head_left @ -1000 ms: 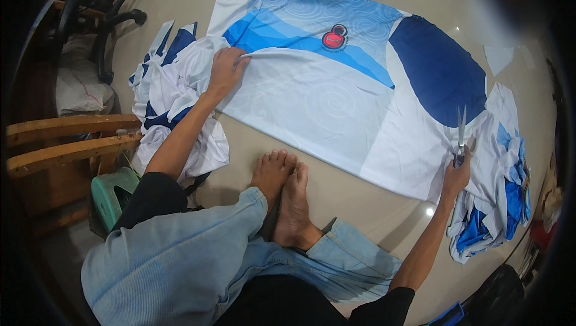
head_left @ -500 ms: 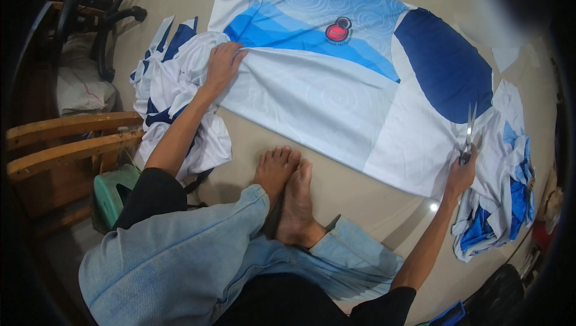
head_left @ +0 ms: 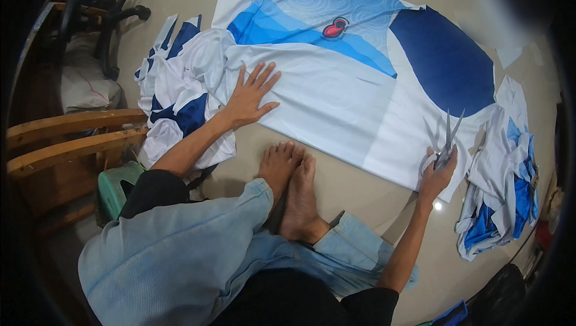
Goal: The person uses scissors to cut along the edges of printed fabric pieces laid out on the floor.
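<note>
A large sheet of printed fabric (head_left: 324, 86) lies spread on the floor in front of my feet, white with blue waves, a red emblem and a dark blue rounded panel (head_left: 444, 62). My left hand (head_left: 249, 96) rests flat on its pale left part, fingers spread. In my right hand (head_left: 439, 170) are metal scissors (head_left: 449, 137), their blades parted and pointing away from me over the white cloth, below the dark blue panel. The right-hand fingers are wrapped round the handles. A fold runs across the sheet, along the lower edge of the blue print.
Crumpled white and navy cloth (head_left: 180, 95) is heaped at the left, beside a wooden chair (head_left: 78, 123) and a green plastic stool (head_left: 117, 185). White and blue cloth pieces (head_left: 501, 182) lie at the right. Chair legs with casters (head_left: 129, 14) stand far left.
My left hand has slid nearer and to the right, going from gripping the cloth to lying flat with spread fingers. My right hand has moved left with the scissors, whose blades are wider apart.
</note>
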`<move>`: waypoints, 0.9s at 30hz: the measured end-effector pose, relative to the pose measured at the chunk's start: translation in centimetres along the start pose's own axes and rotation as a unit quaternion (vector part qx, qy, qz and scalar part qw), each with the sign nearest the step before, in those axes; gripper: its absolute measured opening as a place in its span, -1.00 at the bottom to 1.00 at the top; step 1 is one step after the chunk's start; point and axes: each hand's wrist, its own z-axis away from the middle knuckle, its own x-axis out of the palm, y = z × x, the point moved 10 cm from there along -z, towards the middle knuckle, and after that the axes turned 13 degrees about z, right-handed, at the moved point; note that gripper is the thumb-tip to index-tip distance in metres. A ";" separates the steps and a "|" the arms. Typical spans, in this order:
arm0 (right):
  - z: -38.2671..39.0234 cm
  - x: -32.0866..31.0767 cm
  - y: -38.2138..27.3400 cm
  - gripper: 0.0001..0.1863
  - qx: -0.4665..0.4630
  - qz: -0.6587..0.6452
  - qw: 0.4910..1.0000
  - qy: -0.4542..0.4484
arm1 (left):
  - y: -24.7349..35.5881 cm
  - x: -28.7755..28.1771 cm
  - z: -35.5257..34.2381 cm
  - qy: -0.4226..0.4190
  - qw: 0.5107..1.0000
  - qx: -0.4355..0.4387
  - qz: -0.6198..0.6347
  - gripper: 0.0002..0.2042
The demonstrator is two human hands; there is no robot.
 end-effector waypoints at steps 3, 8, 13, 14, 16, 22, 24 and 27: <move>-0.1 -0.4 -0.9 -0.28 -0.036 0.008 0.999 0.016 | -0.9 -0.5 1.1 0.020 1.000 -0.018 0.003 -0.20; -0.8 -0.1 -0.3 -0.30 -0.034 -0.002 0.999 0.007 | -0.1 -1.8 0.9 0.046 0.997 -0.057 0.010 -0.21; -6.0 -0.2 -2.4 -0.31 -0.032 -0.049 0.998 0.016 | 5.4 -2.4 -4.6 0.071 0.989 0.063 0.114 -0.29; -7.7 0.5 -3.2 -0.31 -0.031 -0.062 0.998 0.012 | 6.3 -1.6 -5.5 0.056 0.991 0.072 0.099 -0.30; -10.0 1.4 -3.7 -0.32 -0.019 -0.048 0.999 -0.003 | 8.4 0.4 -7.5 0.030 0.990 0.108 0.081 -0.31; -12.1 3.9 -1.3 -0.32 -0.037 0.015 0.999 -0.029 | 6.7 1.9 -6.7 0.036 0.998 0.046 0.030 -0.24; -12.0 3.6 -1.2 -0.33 -0.024 -0.015 0.999 -0.046 | 6.1 2.2 -6.6 0.028 0.998 0.038 0.032 -0.21; -12.4 3.5 -1.2 -0.32 -0.058 0.004 0.998 -0.035 | 5.5 2.3 -6.1 0.019 0.999 0.024 0.029 -0.20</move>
